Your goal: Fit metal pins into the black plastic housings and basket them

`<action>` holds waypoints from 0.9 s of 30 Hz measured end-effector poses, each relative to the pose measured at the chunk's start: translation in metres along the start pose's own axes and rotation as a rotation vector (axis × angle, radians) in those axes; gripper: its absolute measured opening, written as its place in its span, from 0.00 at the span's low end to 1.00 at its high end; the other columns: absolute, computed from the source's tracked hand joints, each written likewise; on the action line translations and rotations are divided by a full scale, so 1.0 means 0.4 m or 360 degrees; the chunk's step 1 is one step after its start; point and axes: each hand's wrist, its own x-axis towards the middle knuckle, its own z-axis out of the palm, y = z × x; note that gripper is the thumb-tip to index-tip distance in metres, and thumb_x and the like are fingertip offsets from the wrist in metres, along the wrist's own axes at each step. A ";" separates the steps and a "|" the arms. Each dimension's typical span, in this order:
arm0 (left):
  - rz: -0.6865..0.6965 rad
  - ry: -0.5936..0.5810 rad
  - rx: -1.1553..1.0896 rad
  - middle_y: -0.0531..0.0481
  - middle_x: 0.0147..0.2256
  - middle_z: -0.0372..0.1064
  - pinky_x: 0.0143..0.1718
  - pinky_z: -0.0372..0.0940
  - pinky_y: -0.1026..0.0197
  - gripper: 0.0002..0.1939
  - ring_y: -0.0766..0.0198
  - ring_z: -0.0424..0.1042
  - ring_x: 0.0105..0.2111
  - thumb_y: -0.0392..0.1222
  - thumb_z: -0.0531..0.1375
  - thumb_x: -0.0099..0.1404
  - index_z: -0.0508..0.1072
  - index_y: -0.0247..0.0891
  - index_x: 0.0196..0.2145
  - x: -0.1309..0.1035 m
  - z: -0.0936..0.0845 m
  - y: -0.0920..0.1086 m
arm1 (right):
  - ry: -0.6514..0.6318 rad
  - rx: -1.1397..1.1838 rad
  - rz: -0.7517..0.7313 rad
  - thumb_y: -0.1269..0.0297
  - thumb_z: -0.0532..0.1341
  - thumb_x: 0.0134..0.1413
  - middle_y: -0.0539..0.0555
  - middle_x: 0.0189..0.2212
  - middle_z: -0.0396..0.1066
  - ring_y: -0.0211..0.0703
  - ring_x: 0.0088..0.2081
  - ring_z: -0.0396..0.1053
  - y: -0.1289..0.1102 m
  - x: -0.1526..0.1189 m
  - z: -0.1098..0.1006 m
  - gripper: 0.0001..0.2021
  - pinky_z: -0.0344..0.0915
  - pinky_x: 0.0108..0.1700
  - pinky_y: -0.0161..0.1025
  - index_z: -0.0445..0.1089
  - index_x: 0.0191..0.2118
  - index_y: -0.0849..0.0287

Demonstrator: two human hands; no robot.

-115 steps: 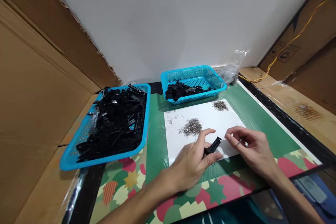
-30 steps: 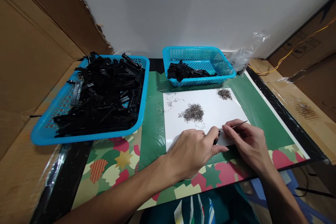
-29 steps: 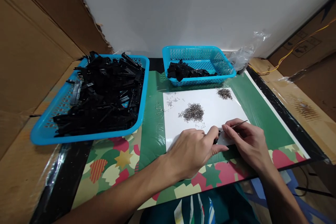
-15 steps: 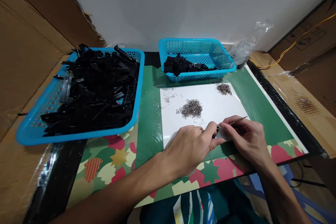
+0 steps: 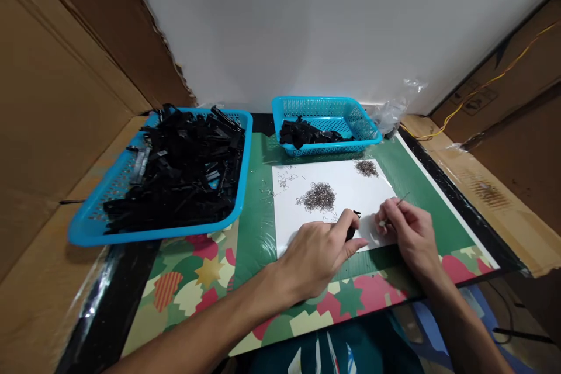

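My left hand (image 5: 322, 251) is closed around a small black plastic part (image 5: 351, 232), mostly covered by the fingers, over the near edge of a white sheet (image 5: 291, 235). My right hand (image 5: 409, 231) pinches a thin metal tool (image 5: 404, 198) whose slim end sticks out above the index finger; its other end cannot be made out. The two hands are apart. Beyond them on the sheet lies a heap of tiny bent wire pieces (image 5: 319, 196), with a smaller heap (image 5: 366, 168) at the far right corner and loose pieces (image 5: 286, 178) scattered at the far left.
A large blue basket (image 5: 83, 227) heaped with black plastic parts (image 5: 175, 169) stands at left. Behind the sheet, a smaller blue basket (image 5: 326, 101) holds fewer black parts (image 5: 309, 133). A clear plastic bag (image 5: 390, 115) sits to its right. Cardboard walls (image 5: 56, 52) flank the table.
My right hand has drawn away to the right from my left hand and the black part, still pinching the tool. The whole view has shifted, so the baskets appear lower.
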 end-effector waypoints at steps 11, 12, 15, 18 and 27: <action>-0.0343 0.0332 -0.0590 0.60 0.25 0.59 0.29 0.50 0.61 0.10 0.62 0.63 0.24 0.52 0.52 0.78 0.59 0.44 0.46 -0.013 -0.025 -0.008 | -0.0321 -0.1084 -0.0459 0.58 0.56 0.69 0.55 0.31 0.73 0.47 0.33 0.67 -0.017 0.269 -0.024 0.13 0.60 0.37 0.42 0.72 0.35 0.57; -0.0351 0.0340 -0.0617 0.60 0.24 0.58 0.29 0.50 0.61 0.10 0.63 0.61 0.24 0.52 0.51 0.78 0.59 0.44 0.45 -0.013 -0.024 -0.009 | -0.0336 -0.1182 -0.0505 0.60 0.58 0.67 0.57 0.33 0.74 0.48 0.35 0.68 -0.014 0.284 -0.017 0.11 0.61 0.39 0.42 0.74 0.36 0.57; -0.0351 0.0350 -0.0630 0.61 0.23 0.55 0.28 0.49 0.61 0.09 0.63 0.58 0.22 0.51 0.50 0.79 0.59 0.44 0.45 -0.013 -0.021 -0.012 | -0.0374 -0.1361 -0.0593 0.64 0.60 0.64 0.59 0.37 0.76 0.52 0.39 0.70 0.002 0.309 0.002 0.09 0.63 0.41 0.44 0.78 0.38 0.58; -0.0334 0.0338 -0.0599 0.60 0.24 0.56 0.28 0.48 0.60 0.08 0.64 0.57 0.22 0.49 0.51 0.78 0.60 0.43 0.46 -0.014 -0.017 -0.012 | -0.0378 -0.1408 -0.0644 0.65 0.60 0.64 0.60 0.36 0.76 0.52 0.40 0.70 0.019 0.312 0.008 0.10 0.63 0.41 0.45 0.79 0.37 0.59; -0.0285 0.0306 -0.0617 0.58 0.27 0.59 0.30 0.52 0.61 0.09 0.64 0.62 0.26 0.49 0.51 0.79 0.64 0.43 0.44 -0.016 -0.028 -0.006 | -0.0315 -0.0991 -0.0662 0.62 0.61 0.65 0.55 0.35 0.74 0.47 0.36 0.68 0.008 0.300 -0.006 0.08 0.63 0.39 0.43 0.76 0.36 0.57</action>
